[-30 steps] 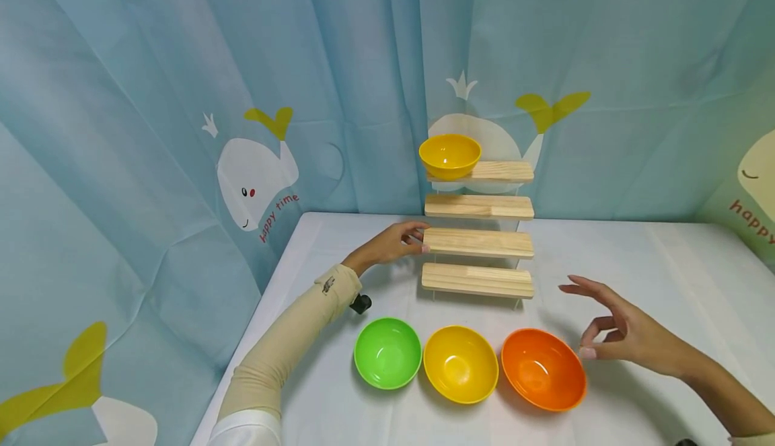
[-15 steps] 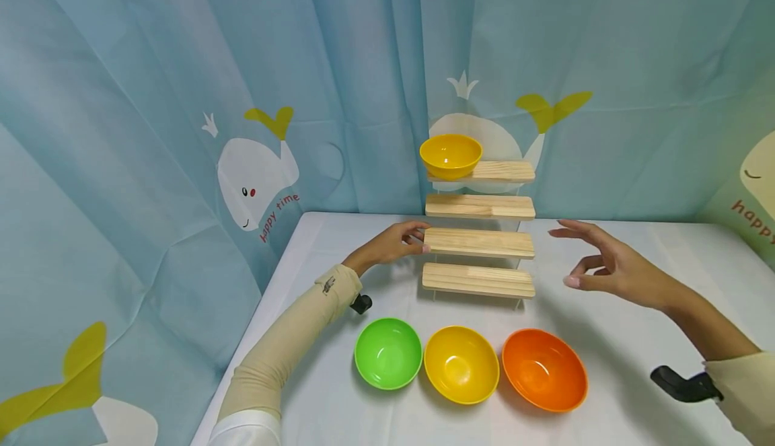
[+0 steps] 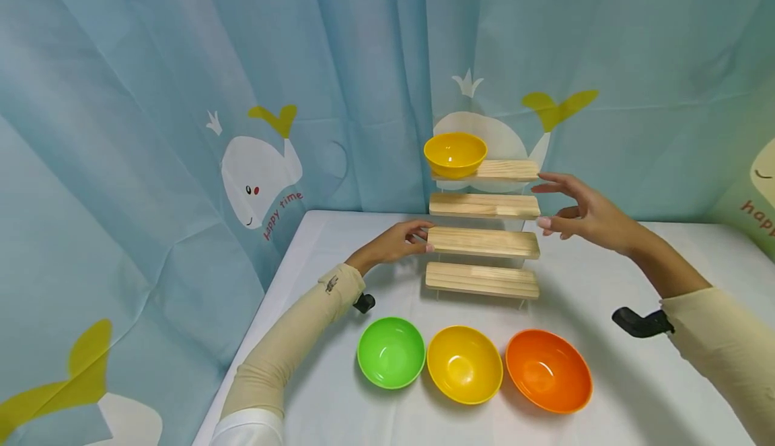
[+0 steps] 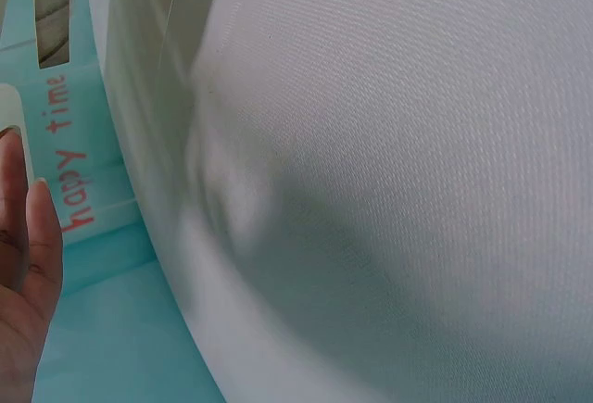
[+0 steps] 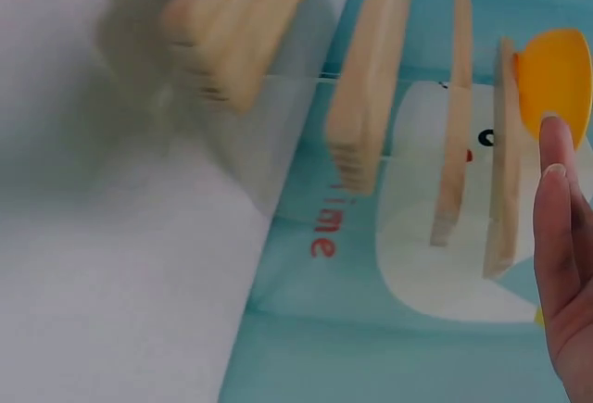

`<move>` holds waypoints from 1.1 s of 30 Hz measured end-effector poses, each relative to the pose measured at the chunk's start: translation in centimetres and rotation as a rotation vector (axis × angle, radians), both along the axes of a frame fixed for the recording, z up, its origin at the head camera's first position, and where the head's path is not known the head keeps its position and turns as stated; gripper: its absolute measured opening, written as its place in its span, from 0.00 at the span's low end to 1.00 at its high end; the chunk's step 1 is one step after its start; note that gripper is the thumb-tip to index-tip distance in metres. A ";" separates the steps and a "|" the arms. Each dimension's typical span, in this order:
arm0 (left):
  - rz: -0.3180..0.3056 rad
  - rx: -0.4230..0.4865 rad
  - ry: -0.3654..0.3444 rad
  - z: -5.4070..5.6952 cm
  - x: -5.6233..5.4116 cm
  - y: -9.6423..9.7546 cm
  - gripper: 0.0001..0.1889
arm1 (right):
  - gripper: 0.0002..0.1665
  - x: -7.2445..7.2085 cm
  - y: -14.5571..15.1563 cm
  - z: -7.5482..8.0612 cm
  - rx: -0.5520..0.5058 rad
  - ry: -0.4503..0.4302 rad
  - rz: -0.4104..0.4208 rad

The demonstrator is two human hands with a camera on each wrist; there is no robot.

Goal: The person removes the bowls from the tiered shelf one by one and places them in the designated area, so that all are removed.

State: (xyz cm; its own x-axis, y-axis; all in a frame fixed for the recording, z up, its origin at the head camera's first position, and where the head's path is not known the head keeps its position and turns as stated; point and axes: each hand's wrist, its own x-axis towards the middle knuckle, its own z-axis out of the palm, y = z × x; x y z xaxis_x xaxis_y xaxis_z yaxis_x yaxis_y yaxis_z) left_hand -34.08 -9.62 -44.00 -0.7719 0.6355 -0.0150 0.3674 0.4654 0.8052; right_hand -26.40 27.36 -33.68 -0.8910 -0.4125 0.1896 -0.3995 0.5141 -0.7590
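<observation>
A four-step wooden display rack (image 3: pixel 483 242) with clear supports stands at the back of the table. A yellow bowl (image 3: pixel 455 155) sits on the left part of its top step. My left hand (image 3: pixel 396 242) holds the left end of the second step from the bottom, thumb at the front and fingers behind. Only part of that hand shows in the left wrist view. My right hand (image 3: pixel 590 216) is in the air beside the rack's right end, fingers extended and thumb apart, holding nothing. Whether its fingertips touch the rack, I cannot tell.
In a row before the rack stand a green bowl (image 3: pixel 391 353), a second yellow bowl (image 3: pixel 465 365) and an orange bowl (image 3: pixel 548 371). A pale blue curtain (image 3: pixel 363 62) with whale prints hangs behind the white table (image 3: pixel 339 405).
My right hand has risen from beside the orange bowl, moving away from me and slightly left, to the rack's right end. The left hand stays on the rack. The bowls have not moved.
</observation>
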 end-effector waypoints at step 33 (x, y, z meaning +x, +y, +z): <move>0.000 -0.005 -0.008 -0.2 -0.2 -0.2 0.31 | 0.55 -9.1 -7.2 3.4 -0.011 -0.231 -0.082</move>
State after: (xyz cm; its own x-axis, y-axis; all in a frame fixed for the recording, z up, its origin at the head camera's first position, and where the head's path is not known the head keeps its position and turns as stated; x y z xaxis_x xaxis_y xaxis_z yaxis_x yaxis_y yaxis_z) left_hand -34.24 -9.78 -44.17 -0.7716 0.6357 -0.0249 0.3609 0.4696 0.8057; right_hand -35.49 20.13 -30.26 -0.9417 -0.3358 -0.0193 -0.1716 0.5289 -0.8311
